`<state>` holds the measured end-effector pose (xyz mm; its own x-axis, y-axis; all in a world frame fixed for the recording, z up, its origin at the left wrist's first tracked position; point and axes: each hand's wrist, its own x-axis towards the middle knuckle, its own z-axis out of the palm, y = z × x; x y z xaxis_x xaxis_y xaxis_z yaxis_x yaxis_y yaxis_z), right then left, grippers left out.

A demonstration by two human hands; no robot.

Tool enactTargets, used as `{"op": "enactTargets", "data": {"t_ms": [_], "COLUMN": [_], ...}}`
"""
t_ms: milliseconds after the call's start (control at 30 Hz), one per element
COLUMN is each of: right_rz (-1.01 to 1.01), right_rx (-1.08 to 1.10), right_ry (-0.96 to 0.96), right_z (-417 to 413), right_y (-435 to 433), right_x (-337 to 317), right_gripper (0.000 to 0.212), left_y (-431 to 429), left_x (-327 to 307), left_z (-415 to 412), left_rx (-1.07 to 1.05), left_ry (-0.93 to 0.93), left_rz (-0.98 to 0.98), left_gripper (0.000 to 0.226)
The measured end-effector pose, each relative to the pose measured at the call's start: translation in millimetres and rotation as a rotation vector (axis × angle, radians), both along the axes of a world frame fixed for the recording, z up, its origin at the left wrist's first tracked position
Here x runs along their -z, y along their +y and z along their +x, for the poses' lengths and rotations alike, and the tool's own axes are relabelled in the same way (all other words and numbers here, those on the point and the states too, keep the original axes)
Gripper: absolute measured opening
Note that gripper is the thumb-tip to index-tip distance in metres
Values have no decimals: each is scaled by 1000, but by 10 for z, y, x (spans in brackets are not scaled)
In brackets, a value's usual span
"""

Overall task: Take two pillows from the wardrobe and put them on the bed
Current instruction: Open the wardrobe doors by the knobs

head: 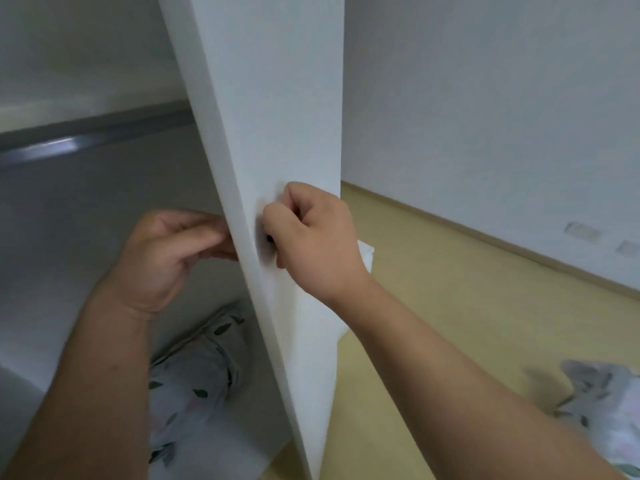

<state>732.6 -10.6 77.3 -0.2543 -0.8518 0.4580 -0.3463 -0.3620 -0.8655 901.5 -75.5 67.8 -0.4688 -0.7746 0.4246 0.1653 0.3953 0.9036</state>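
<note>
A white wardrobe door (277, 109) stands partly swung out in the middle of the view. My right hand (311, 237) is closed around a small dark knob on the door's outer face. My left hand (166, 251) sits on the inner side, fingers curled against the door's edge. Inside the wardrobe, low down, lies a white pillow with a green leaf print (194, 375), partly hidden behind my left forearm. Bedding with the same print (602, 407) shows at the lower right edge.
A metal hanging rail (69, 147) crosses the wardrobe interior at upper left. Yellowish floor (433, 323) spreads to the right of the door, bounded by a white wall (485, 98) with a skirting strip.
</note>
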Motion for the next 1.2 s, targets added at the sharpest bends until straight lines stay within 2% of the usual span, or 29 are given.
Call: {"op": "enactTargets", "data": {"t_ms": [33, 100, 133, 267, 467, 567, 667, 833, 967, 1200], "right_rz": [10, 9, 5, -11, -48, -41, -1, 95, 55, -27], "right_rx": [2, 18, 27, 63, 207, 286, 354, 629, 878, 1095], "right_ry": [-22, -89, -136, -265, -267, -299, -348, -349, -370, -182], "right_z": [-47, -206, -286, -646, -1075, -1253, -1464, -1813, -1872, -1881], "right_y": [22, 90, 129, 321, 503, 563, 613, 647, 682, 672], "right_x": [28, 66, 76, 58, 91, 107, 99, 230, 415, 553], "right_gripper": [27, 28, 29, 29, 29, 27, 23, 33, 47, 20], "left_y": [30, 55, 71, 127, 140, 162, 214, 353, 352, 282], "left_x": [-43, -139, -168, -204, -175, -195, -156, 44, 256, 536], "left_z": [6, -99, -179, -607, -1131, -1328, -1555, -1912, -2146, -2237], "left_rx": [63, 165, 214, 366, 496, 556, 540, 536, 535, 336], "left_ry": [-43, -175, -220, -258, -252, -277, -305, -252, -257, -229], "left_rz": [-13, -51, -66, -67, -12, -6, 1, 41, 79, 169], "left_gripper": [12, 43, 49, 44, 60, 54, 40, 50, 49, 33]}}
